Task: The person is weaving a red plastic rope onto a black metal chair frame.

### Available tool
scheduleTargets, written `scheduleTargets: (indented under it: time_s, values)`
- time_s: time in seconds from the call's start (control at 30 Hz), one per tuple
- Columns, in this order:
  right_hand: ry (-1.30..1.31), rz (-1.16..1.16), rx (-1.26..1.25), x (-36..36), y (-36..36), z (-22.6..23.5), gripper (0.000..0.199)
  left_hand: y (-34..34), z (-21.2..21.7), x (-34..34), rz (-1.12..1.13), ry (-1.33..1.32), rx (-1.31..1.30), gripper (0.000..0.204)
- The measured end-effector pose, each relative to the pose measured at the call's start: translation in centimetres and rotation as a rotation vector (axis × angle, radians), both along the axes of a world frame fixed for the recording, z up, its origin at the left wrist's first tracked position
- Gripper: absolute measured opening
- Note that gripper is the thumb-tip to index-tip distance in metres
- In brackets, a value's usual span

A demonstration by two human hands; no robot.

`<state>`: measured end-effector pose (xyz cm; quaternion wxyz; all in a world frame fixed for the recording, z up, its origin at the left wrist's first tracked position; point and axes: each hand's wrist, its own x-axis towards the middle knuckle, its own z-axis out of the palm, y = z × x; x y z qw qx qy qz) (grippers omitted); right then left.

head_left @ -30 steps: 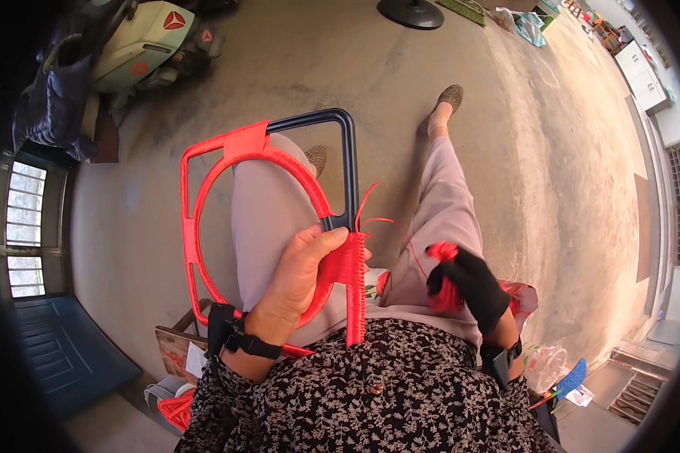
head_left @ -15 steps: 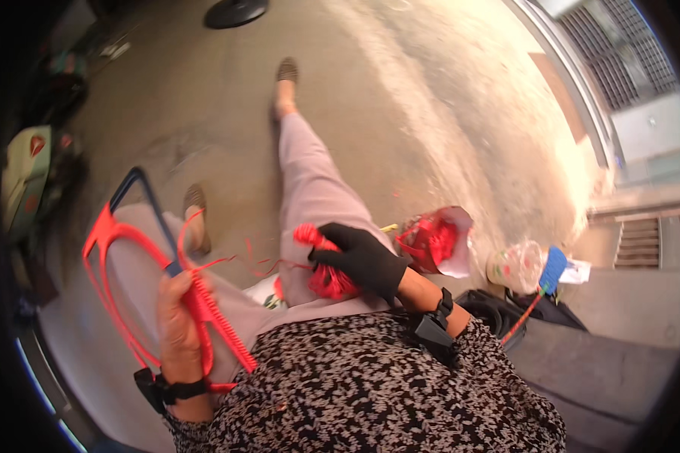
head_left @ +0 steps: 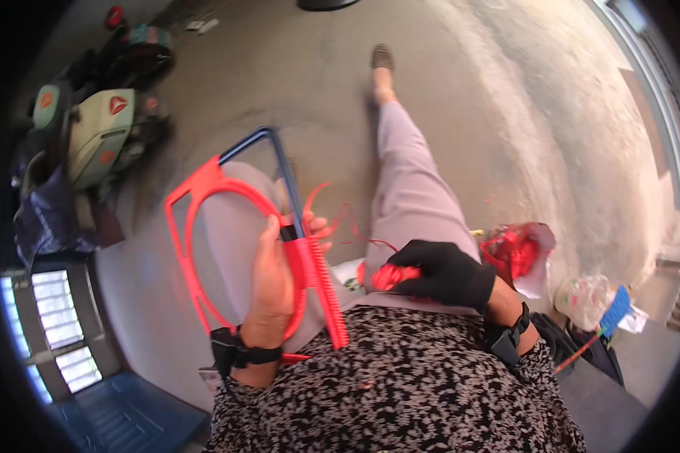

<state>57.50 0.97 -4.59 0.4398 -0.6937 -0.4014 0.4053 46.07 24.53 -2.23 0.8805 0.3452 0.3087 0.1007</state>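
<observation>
My left hand (head_left: 272, 283) grips a dark metal frame (head_left: 279, 162) partly wrapped in red plastic cord (head_left: 321, 283), with a red oval hoop (head_left: 196, 226) inside it. The frame rests over my left thigh. My right hand (head_left: 442, 272), in a black glove, is closed on a small bundle of red cord (head_left: 385, 278) above my lap. A thin red strand (head_left: 355, 234) runs between the bundle and the frame. I am seated, with my right leg stretched out over the concrete floor.
A clear bag of red cord (head_left: 517, 249) lies on the floor at my right, beside a crumpled plastic bottle (head_left: 585, 294) and a blue object (head_left: 616, 309). A scooter (head_left: 98, 128) stands at the far left. A blue surface (head_left: 128, 411) lies at lower left.
The view has swung back toward the left. My left hand with the frame sits nearer the middle now, and my gloved right hand with the cord bundle has moved closer to the frame.
</observation>
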Motion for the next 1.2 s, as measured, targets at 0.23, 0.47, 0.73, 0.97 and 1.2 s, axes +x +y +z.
scheduleTargets:
  time_s: [0.23, 0.47, 0.73, 0.97, 1.2]
  values:
    - [0.257, -0.102, 0.028, -2.3, 11.9, -0.8, 0.059, -0.1, -0.5, -2.4, -0.061, 0.033, 0.334, 0.023]
    - [0.09, -0.678, 0.441, -2.4, 12.6, -0.3, 0.055, -0.7, 0.4, -2.8, 0.415, 0.039, 1.088, 0.019]
    - [-0.573, -0.141, 0.645, -2.1, 13.2, 4.9, 0.032, -1.1, 2.5, -4.4, 0.211, -0.257, 1.821, 0.035]
    - [-0.389, -0.337, 0.282, 0.9, 7.6, 4.7, 0.02, 0.2, 0.1, -2.8, 0.264, -0.025, 0.812, 0.035]
    - [-0.047, -0.456, -0.197, 4.2, 2.7, 0.6, 0.023, 0.6, -0.6, -3.4, 0.093, -0.08, 0.314, 0.019]
